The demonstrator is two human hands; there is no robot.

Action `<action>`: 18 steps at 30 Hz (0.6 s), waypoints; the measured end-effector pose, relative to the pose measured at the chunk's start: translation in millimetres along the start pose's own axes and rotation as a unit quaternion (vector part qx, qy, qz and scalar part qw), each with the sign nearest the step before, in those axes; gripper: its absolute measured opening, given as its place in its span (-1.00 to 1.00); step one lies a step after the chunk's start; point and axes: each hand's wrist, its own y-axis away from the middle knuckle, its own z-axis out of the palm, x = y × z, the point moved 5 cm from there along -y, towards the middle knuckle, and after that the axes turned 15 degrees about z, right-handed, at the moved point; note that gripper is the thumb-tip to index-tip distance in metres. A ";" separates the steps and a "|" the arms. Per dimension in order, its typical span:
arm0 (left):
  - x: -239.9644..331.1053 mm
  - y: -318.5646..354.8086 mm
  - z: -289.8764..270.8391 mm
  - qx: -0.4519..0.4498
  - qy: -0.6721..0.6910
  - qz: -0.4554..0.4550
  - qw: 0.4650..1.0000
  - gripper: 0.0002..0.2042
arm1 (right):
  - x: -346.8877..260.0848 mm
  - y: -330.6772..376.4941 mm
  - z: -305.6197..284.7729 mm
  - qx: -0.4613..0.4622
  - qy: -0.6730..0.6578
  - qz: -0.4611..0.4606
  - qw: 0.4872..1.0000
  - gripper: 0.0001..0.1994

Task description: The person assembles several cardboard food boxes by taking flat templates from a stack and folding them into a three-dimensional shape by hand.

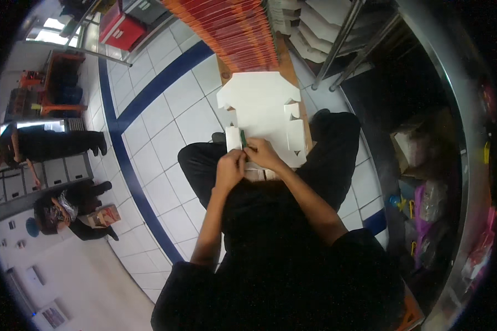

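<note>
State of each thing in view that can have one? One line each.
White carton: opened out, mostly flat, not assembled
Left hand: fingers bunched at carton's left side, grip unclear
Right hand: fingers bent beside the left hand, grip unclear
Green strip: by right fingertips; attached or loose, unclear
Orange sheets: stacked
Grey cabinet doors: look shut

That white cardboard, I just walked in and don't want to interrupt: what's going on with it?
A person has both hands at the left side of a white cardboard blank: the left hand near its lower left corner, the right hand by a green item too small to identify. The blank's main panel lies flat between the person's legs, over a wooden surface. Just beyond is an orange stack.
</note>
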 end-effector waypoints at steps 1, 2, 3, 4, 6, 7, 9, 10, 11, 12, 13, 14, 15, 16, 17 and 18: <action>-11.8 1.6 -9.5 0.028 0.020 0.008 0.999 -0.82 | -1.0 1.9 0.0 0.000 0.002 -0.014 1.000 -0.85; -20.1 -5.3 -14.6 0.006 0.097 -0.144 0.985 -0.77 | -2.1 3.6 -4.7 0.009 0.000 -0.011 1.000 -0.85; -22.6 -21.2 -29.0 0.049 0.009 -0.122 0.991 -0.73 | -6.9 9.6 -3.3 0.014 0.003 -0.017 1.000 -0.86; -29.6 -32.3 -35.4 0.077 0.031 -0.176 0.981 -0.76 | -12.4 13.4 -1.8 0.020 0.005 -0.023 1.000 -0.88; -41.0 -66.9 -34.6 0.106 0.071 -0.163 0.978 -0.73 | -5.5 7.8 2.4 0.040 0.035 -0.044 0.998 -0.90; -43.9 -75.8 -33.7 0.104 0.073 -0.157 0.979 -0.73 | -4.3 7.8 5.1 0.044 0.043 -0.055 0.997 -0.90; -38.5 -99.8 -30.8 0.019 -0.110 -0.085 0.990 -0.73 | -6.0 8.1 3.1 0.046 0.041 -0.053 0.997 -0.90; -34.9 -101.2 -29.7 0.021 -0.108 -0.079 0.991 -0.73 | -6.9 9.7 1.5 0.053 0.042 -0.056 0.996 -0.90; -18.3 -102.4 -26.0 -0.010 -0.129 -0.063 0.990 -0.73 | -5.4 9.8 -3.0 0.059 0.053 -0.063 0.995 -0.90; -4.8 -97.1 -22.0 -0.041 -0.151 -0.050 0.986 -0.74 | -1.2 8.8 -4.3 0.061 0.062 -0.069 0.994 -0.90; -0.3 -90.2 -13.0 -0.038 -0.137 -0.030 0.989 -0.74 | 6.6 2.4 -4.5 0.039 0.053 -0.028 0.997 -0.88; 6.5 -74.8 -11.0 -0.045 -0.171 -0.017 0.984 -0.74 | 0.5 2.7 -2.6 0.034 0.052 -0.029 0.998 -0.88; 10.9 -58.2 -4.6 -0.059 -0.168 -0.034 0.983 -0.74 | -7.2 4.1 -5.4 0.023 0.020 -0.046 0.998 -0.88; 12.3 -45.3 -0.1 -0.073 -0.165 -0.051 0.982 -0.74 | -15.0 6.3 -6.5 0.012 -0.012 -0.062 0.998 -0.89; 10.6 -36.8 3.1 -0.072 -0.161 -0.055 0.983 -0.74 | -14.2 10.1 -5.0 0.019 0.010 -0.069 0.997 -0.88; 7.1 -29.2 5.5 -0.077 -0.156 -0.060 0.983 -0.74 | -12.9 11.8 -2.7 0.016 0.014 -0.065 0.998 -0.88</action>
